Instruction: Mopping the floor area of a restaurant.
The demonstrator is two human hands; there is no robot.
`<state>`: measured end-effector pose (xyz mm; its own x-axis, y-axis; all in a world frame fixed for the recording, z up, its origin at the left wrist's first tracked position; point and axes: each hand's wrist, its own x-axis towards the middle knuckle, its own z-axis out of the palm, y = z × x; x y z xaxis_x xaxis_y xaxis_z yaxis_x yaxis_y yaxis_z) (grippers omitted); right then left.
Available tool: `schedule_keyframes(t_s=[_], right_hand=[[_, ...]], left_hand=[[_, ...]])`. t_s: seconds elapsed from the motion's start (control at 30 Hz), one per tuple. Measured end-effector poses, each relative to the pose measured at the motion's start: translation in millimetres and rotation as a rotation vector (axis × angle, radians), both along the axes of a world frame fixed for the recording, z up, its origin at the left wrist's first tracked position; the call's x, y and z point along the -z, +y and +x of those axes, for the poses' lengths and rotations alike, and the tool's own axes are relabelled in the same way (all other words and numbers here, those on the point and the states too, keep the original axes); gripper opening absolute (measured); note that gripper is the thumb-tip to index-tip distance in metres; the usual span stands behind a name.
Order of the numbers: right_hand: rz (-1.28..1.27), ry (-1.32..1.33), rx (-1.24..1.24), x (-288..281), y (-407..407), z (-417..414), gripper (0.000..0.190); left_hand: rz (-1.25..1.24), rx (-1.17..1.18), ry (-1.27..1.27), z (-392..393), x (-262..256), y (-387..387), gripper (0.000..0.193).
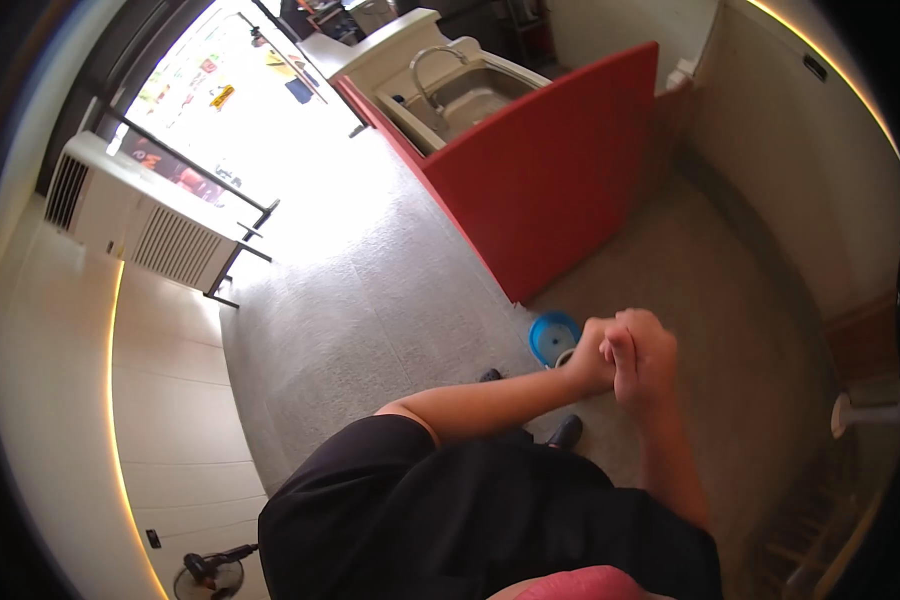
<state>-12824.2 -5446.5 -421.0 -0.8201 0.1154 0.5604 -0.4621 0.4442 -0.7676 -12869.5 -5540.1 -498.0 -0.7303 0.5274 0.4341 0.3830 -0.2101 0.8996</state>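
Observation:
In front of my body my left hand (597, 361) and my right hand (645, 356) press together with curled fingers. No object shows between them, though the palms are hidden. Just left of the hands, lower down on the floor, is a round blue plastic basin (553, 337). A pale-rimmed round item (564, 358) at its lower edge is partly covered by my left hand. One dark shoe (566, 432) shows below my forearm, and part of another (490, 374) shows above it.
A red panel (547, 180) stands ahead, beside a sink (487, 94) with a curved faucet. An air cooler or similar vented white unit (172, 240) is at left, near a bright doorway. A fan (208, 574) is at lower left. A person (289, 71) is outside.

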Motion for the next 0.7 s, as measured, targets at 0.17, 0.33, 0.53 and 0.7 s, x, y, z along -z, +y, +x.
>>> schedule_keyframes(t_s=[0.17, 0.33, 0.53, 0.7], right_hand=[[0.028, 0.082, 0.027, 36.2, 2.7, 3.9, 0.033], [-0.003, 0.090, 0.038, 91.2, 3.6, 7.0, 0.035], [0.049, 0.065, 0.079, 186.6, -11.8, 23.8, 0.036], [0.050, -0.166, 0.127, 145.7, -10.6, 22.6, 0.030]], left_hand=[[-0.052, 0.019, 0.010, 1.9, 28.1, 2.7, 0.020], [-0.116, 0.088, 0.010, 0.2, 78.2, -0.1, 0.016], [-0.339, 0.162, 0.037, 9.1, 174.9, -16.4, 0.009], [-0.735, 0.002, 0.222, 4.7, 142.3, -10.0, 0.011]])
